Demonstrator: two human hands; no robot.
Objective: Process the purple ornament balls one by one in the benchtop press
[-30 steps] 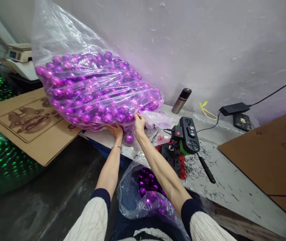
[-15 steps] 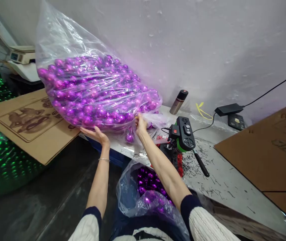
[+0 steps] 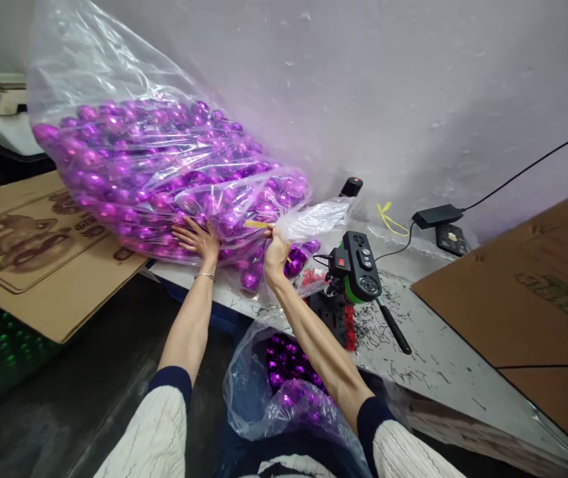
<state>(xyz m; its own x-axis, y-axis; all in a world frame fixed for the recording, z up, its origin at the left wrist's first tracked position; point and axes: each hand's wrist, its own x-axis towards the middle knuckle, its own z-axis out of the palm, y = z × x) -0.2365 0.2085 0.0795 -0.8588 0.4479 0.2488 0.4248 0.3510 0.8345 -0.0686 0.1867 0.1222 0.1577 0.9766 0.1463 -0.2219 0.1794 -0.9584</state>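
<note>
A large clear plastic bag (image 3: pixel 115 73) full of shiny purple balls (image 3: pixel 159 153) leans against the wall on the worktable. My left hand (image 3: pixel 199 239) lies flat on its lower front with fingers spread. My right hand (image 3: pixel 277 255) is closed around the gathered neck of this bag, whose loose end (image 3: pixel 321 218) sticks out to the right. A yellow strip (image 3: pixel 257 224) shows at the fingertips. A few purple balls (image 3: pixel 295 262) are beside the right hand. Below my arms, a second open clear bag (image 3: pixel 247 385) holds darker purple balls (image 3: pixel 291 362).
Right of my hand stands a black machine (image 3: pixel 362 265) with a lever handle (image 3: pixel 394 328). Small black bits litter the table (image 3: pixel 443 332). A spray can (image 3: pixel 352 187), power adapter (image 3: pixel 437 216) and yellow tie (image 3: pixel 391 219) lie behind. Cardboard (image 3: pixel 527 299) stands right, more cardboard (image 3: pixel 40 259) left.
My left hand has moved up from under the bag's edge onto its front. The bag's neck is now pulled out to the right, and the yellow strip shows more. The view has shifted slightly.
</note>
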